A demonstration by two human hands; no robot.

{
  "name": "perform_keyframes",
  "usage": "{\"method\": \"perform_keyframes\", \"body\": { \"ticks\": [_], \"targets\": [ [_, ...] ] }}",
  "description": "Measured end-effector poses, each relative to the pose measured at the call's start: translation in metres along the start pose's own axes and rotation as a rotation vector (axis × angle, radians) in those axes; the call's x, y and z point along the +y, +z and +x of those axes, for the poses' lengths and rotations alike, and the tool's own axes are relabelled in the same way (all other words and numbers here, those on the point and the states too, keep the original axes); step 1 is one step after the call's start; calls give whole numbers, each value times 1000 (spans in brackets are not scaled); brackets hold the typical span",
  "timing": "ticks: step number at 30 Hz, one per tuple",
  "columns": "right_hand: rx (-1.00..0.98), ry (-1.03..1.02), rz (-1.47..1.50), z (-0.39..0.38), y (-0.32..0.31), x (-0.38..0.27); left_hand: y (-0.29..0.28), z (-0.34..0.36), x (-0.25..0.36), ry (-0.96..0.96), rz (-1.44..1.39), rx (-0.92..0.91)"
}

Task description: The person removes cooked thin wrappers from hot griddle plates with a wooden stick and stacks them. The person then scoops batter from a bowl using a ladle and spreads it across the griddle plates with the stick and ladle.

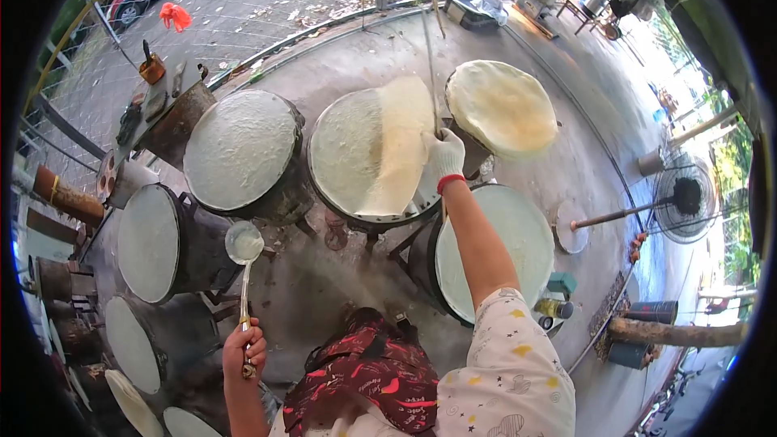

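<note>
We count two hands: the bare left hand (pixel 244 348) has its grip wrapped around one ladle (pixel 244 243), bowl end up, while the gloved right hand (pixel 446 154) has its fingers curled at the right edge of one thin sheet (pixel 401 146), though whether that grip pinches it we cannot tell. This sheet covers the right part of one round pan (pixel 344 154), and we see a second sheet (pixel 502 109) beyond to the right, three pale drum tops (pixel 240 150) on the left and one wide drum top (pixel 502 243) nearer us on the right
</note>
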State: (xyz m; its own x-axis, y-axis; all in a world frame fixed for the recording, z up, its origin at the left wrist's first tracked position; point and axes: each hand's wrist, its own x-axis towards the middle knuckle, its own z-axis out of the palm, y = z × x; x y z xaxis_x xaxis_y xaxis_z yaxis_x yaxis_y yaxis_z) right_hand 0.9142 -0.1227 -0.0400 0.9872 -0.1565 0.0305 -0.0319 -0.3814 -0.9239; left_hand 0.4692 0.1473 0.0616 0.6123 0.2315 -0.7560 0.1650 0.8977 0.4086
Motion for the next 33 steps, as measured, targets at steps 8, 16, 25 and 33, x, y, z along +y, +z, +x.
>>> {"method": "perform_keyframes", "body": {
  "ticks": [8,16,25,33],
  "targets": [
    [106,18,75,-29,-2,-16,2,16,11,-104,62,-107],
    [173,36,516,-77,-43,-49,0,16,9,-94,146,-128],
    [668,384,669,-201,-214,57,-2,15,8,-46,234,-111],
    [822,619,125,-242,-317,223,32,26,-9,-138,217,-189]
  ]
}}
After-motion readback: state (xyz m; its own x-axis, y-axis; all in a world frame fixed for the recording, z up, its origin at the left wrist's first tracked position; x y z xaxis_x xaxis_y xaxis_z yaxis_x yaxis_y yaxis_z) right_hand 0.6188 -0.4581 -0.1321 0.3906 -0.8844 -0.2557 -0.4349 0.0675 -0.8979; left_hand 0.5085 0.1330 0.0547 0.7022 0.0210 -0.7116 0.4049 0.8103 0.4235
